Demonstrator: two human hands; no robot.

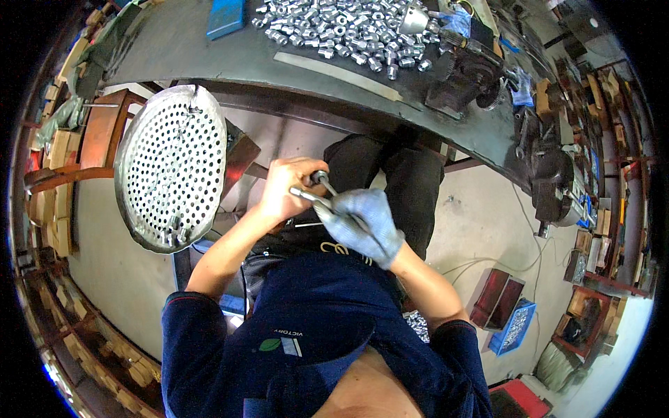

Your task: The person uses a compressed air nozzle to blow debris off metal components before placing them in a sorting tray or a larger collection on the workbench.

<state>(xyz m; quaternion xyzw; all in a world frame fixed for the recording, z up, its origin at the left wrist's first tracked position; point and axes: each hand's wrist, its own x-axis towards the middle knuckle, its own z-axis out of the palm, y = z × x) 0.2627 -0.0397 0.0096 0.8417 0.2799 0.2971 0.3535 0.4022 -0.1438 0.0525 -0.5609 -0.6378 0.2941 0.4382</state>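
Dark bench [185, 52] spans the upper view; the frame cuts off the top of its pile of metal fittings [341, 33]. Perforated pan [143, 174] stands to my left, small parts near its lower rim. My bare left hand [294, 184]: fingers curled in beside a dark-ended rod [323, 181]; fingertips partly covered, so I cannot tell whether they grip it. My gloved right hand [362, 221]: thumb and fingers pinching a silver rod [306, 196], its rear part hidden by the glove. Both rods sit between my hands, over my lap; whether they touch is unclear.
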